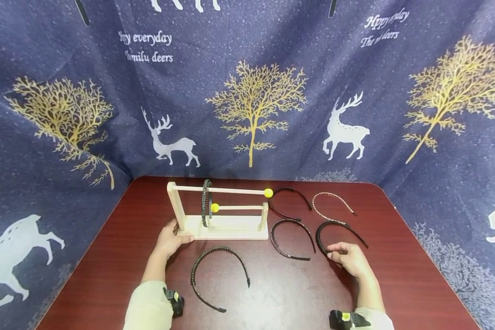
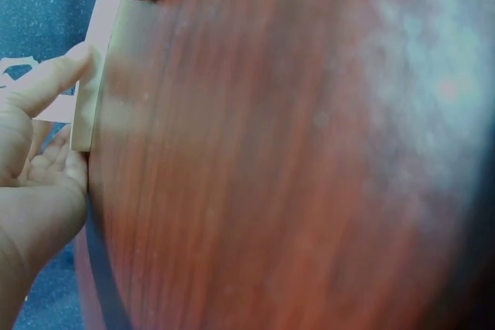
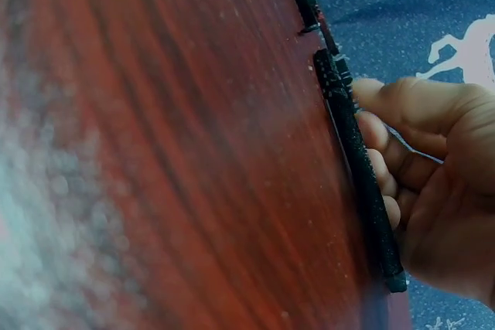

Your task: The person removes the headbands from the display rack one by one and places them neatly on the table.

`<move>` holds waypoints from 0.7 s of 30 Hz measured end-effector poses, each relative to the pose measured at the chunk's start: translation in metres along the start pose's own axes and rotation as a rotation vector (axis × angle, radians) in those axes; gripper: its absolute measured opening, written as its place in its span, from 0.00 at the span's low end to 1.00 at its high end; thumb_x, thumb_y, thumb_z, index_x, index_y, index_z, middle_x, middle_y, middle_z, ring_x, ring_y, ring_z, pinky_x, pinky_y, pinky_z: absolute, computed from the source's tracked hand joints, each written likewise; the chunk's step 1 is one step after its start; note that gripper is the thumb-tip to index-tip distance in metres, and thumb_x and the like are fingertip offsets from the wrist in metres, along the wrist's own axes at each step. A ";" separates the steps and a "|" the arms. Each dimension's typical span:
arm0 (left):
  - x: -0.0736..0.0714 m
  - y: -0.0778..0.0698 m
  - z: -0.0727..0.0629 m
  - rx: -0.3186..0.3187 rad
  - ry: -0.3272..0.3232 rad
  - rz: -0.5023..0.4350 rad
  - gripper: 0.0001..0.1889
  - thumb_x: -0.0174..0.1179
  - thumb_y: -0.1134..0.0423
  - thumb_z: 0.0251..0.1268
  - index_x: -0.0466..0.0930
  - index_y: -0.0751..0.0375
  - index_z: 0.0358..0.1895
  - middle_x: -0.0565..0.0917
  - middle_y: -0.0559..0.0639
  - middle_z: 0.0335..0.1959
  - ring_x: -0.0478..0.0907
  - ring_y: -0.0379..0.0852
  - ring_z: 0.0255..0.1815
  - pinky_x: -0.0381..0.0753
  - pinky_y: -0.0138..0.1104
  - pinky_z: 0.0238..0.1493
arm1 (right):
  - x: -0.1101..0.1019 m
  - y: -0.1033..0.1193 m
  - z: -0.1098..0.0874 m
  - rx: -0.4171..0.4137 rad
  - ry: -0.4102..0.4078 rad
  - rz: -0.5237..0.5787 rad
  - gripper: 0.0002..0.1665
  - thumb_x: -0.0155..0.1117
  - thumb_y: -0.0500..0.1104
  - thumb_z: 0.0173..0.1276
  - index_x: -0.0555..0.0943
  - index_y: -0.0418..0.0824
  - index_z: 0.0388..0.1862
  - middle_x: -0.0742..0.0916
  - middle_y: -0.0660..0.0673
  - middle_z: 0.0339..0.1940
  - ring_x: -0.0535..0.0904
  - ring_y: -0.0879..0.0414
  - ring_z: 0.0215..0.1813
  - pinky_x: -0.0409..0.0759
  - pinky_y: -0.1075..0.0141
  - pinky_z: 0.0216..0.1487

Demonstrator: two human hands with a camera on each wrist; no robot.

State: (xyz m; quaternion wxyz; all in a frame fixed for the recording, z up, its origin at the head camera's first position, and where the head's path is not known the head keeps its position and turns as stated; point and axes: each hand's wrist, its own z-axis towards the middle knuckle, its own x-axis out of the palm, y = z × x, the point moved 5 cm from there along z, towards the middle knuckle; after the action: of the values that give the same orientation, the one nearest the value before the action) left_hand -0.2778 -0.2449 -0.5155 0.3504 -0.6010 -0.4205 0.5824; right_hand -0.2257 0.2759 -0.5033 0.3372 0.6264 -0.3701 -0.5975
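A pale wooden two-bar rack with yellow end balls stands left of centre on the table. My left hand grips the left end of its base; in the left wrist view the thumb lies along the edge of the wooden base and the other fingers are curled by its end. One dark toothed headband hangs on the upper bar. At the right, my right hand pinches the near side of a black headband. The right wrist view shows the fingertips along the black band.
A dark toothed headband lies in front of the rack. Right of the rack lie another toothed headband, a thin dark one and a light braided-looking one. A printed blue cloth rises behind the red-brown table.
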 end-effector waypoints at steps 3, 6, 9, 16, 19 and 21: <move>0.000 0.000 0.000 0.001 -0.005 0.009 0.44 0.69 0.71 0.44 0.54 0.77 0.67 0.62 0.73 0.64 0.59 0.65 0.64 0.58 0.49 0.63 | -0.002 0.004 -0.001 -0.011 -0.039 -0.019 0.15 0.66 0.34 0.57 0.81 0.29 0.43 0.86 0.41 0.30 0.78 0.56 0.26 0.76 0.65 0.28; 0.000 0.001 0.000 -0.003 -0.007 0.013 0.44 0.69 0.71 0.44 0.55 0.76 0.67 0.61 0.73 0.64 0.59 0.65 0.64 0.58 0.49 0.62 | -0.001 0.013 -0.003 -0.052 -0.064 -0.035 0.16 0.66 0.37 0.60 0.80 0.30 0.46 0.86 0.41 0.34 0.80 0.57 0.33 0.76 0.67 0.34; 0.000 0.002 0.000 -0.005 -0.006 0.015 0.45 0.69 0.71 0.44 0.54 0.76 0.67 0.61 0.73 0.64 0.59 0.66 0.64 0.58 0.49 0.62 | 0.002 0.025 -0.004 -0.094 -0.081 -0.041 0.18 0.66 0.41 0.61 0.80 0.33 0.48 0.86 0.42 0.38 0.80 0.60 0.39 0.75 0.69 0.40; 0.000 0.002 0.001 -0.002 -0.004 0.005 0.45 0.69 0.70 0.44 0.54 0.76 0.67 0.61 0.72 0.65 0.58 0.65 0.65 0.58 0.47 0.63 | 0.014 0.050 -0.005 -0.164 -0.093 0.035 0.21 0.65 0.44 0.63 0.78 0.33 0.51 0.84 0.41 0.42 0.79 0.59 0.42 0.75 0.68 0.42; -0.001 0.003 0.001 -0.007 -0.004 0.000 0.45 0.69 0.70 0.45 0.54 0.76 0.67 0.61 0.72 0.65 0.58 0.65 0.65 0.58 0.48 0.63 | 0.021 0.057 -0.005 -0.167 -0.079 0.101 0.21 0.64 0.44 0.63 0.77 0.34 0.52 0.83 0.38 0.45 0.79 0.59 0.44 0.76 0.68 0.42; -0.001 0.003 0.000 -0.010 -0.004 -0.004 0.45 0.69 0.70 0.45 0.54 0.76 0.67 0.61 0.72 0.65 0.58 0.65 0.65 0.58 0.48 0.63 | 0.026 0.062 -0.005 -0.169 -0.067 0.140 0.21 0.65 0.43 0.63 0.77 0.35 0.53 0.82 0.37 0.47 0.79 0.59 0.46 0.76 0.68 0.43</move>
State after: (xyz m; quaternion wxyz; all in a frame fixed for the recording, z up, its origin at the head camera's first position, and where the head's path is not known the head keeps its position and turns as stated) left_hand -0.2778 -0.2473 -0.5175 0.3480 -0.6007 -0.4253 0.5807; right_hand -0.2247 0.2224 -0.4621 0.4171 0.5479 -0.3723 -0.6223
